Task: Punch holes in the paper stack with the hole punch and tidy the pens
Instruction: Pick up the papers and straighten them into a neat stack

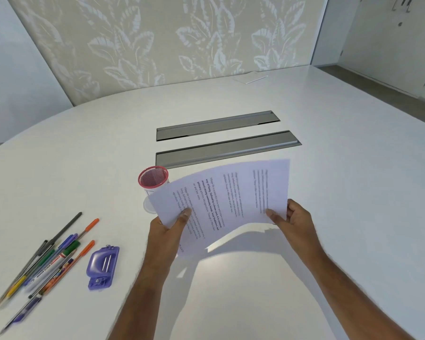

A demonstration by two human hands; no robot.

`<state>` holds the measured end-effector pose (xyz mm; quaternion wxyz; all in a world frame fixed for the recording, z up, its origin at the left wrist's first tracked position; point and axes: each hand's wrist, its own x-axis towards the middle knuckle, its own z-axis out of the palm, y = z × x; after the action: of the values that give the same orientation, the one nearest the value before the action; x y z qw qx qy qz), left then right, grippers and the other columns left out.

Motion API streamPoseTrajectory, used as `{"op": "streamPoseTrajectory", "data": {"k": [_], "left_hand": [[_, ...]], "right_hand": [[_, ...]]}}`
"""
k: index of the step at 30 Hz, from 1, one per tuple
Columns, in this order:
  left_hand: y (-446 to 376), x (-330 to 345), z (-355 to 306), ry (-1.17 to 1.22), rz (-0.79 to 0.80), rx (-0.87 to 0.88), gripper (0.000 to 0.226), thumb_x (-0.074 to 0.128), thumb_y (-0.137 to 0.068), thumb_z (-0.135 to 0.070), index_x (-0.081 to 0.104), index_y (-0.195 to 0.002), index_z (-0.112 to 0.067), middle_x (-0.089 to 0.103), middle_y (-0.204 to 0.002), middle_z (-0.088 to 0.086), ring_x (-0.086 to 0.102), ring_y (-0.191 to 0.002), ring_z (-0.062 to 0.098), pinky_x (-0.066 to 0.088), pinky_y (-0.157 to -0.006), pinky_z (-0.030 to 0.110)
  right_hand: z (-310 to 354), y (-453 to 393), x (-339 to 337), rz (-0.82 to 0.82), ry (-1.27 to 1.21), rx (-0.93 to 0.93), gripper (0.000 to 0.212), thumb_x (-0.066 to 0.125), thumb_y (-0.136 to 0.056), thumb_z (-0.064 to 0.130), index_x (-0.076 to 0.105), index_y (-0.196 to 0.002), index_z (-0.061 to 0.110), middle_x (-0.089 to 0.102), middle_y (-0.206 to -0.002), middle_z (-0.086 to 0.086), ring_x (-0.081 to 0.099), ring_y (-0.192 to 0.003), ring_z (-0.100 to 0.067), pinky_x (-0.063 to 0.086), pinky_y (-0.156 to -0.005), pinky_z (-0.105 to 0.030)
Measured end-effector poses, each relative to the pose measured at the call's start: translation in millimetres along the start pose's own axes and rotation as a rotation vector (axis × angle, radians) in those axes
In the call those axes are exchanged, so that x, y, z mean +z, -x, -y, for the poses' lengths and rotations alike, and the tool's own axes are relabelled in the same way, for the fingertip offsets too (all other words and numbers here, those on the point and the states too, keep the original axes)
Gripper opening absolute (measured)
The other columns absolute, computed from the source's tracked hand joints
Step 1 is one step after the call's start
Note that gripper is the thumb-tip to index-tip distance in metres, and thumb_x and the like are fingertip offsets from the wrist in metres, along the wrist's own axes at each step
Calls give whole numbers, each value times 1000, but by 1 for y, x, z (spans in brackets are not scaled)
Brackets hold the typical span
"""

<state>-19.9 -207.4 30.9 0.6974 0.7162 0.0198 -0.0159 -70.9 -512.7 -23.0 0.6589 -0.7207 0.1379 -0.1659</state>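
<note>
1. Head view: both hands are holding the paper stack [221,202] up off the white surface [353,192]; the left hand [168,228] is pinching its near-left corner, the right hand [293,218] is gripping its right edge.
2. The purple hole punch [103,267] is lying beside the scattered pens [47,263] at left.
3. The red mesh cup [153,179] is standing behind the sheets.

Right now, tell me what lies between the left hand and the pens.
Head view: only the purple hole punch lies between the left hand and the pens.
</note>
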Motion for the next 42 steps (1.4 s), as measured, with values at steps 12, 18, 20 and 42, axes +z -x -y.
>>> {"op": "streamPoseTrajectory", "data": {"k": [12,18,20,42], "left_hand": [[10,4,-1,310,126,-28,33,73,-96,-30,70,-129,-33,75,-130,1,72,-117,21,55,-99,48],[29,22,14,551,161,-78,35,66,-103,-24,65,-137,-31,68,-141,3,66,-127,24,59,-94,40],[34,25,21,546,126,-119,36,70,-100,-26,65,-136,-28,70,-139,6,67,-126,28,58,-96,46],[52,-65,70,-235,-81,-221,14,75,-92,-24,76,-105,-28,81,-87,-10,73,-81,0,53,-62,15]], "right_hand": [[24,13,22,94,-531,84,35,101,-65,32,83,-94,25,83,-96,0,80,-98,-22,65,-86,-36],[28,25,53,94,-567,172,55,101,-65,33,80,-114,19,79,-121,-16,79,-105,-28,64,-82,-36],[27,27,58,83,-555,181,52,98,-71,32,79,-118,21,78,-124,-14,78,-110,-28,64,-83,-36],[2,40,65,253,155,236,48,71,-96,-4,50,-136,14,70,-127,8,70,-105,11,57,-96,-18]]}}
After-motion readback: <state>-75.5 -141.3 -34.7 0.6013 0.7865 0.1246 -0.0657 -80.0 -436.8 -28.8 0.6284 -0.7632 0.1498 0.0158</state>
